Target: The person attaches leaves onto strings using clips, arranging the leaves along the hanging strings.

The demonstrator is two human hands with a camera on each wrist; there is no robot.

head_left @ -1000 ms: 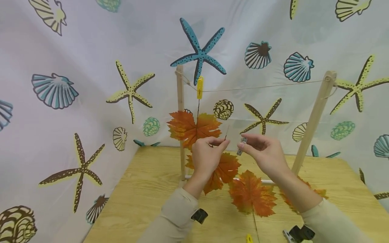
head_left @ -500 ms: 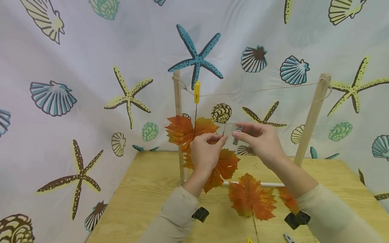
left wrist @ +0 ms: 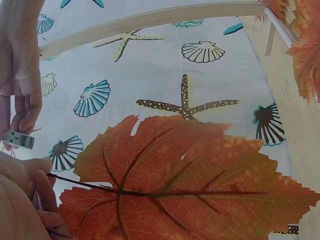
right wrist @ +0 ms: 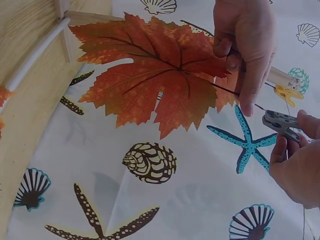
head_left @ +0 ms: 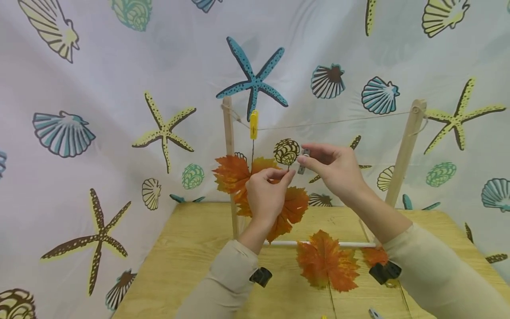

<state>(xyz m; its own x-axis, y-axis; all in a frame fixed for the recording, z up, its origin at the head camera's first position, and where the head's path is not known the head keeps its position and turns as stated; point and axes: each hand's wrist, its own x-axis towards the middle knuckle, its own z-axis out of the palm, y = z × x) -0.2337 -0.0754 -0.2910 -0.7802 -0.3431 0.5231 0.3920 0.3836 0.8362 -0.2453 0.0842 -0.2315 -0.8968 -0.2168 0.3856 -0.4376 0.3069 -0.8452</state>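
My left hand (head_left: 268, 192) pinches the thin dark stem of an orange artificial maple leaf (head_left: 292, 208), which fills much of the left wrist view. The stem's tip pokes up past the fingertips. Between thumb and fingers, my right hand (head_left: 338, 170) holds a grey clothespin (right wrist: 281, 122) just right of that tip. In the right wrist view the clip's nose is right at the stem end. Behind the left hand, a yellow clothespin (head_left: 254, 125) on the string (head_left: 338, 122) holds another maple leaf (head_left: 231, 174) by its stem.
The string runs between a left wooden post (head_left: 229, 128) and a right wooden post (head_left: 406, 148), with a white rod (head_left: 358, 244) low between them. Another maple leaf (head_left: 327, 261) lies on the wooden table (head_left: 191, 235), with a grey clip (head_left: 374, 313) at the front edge.
Both hands have risen slightly toward the string. The right hand has brought the grey clothespin up and left, closer to the stem tip. The head view has tilted up a little.
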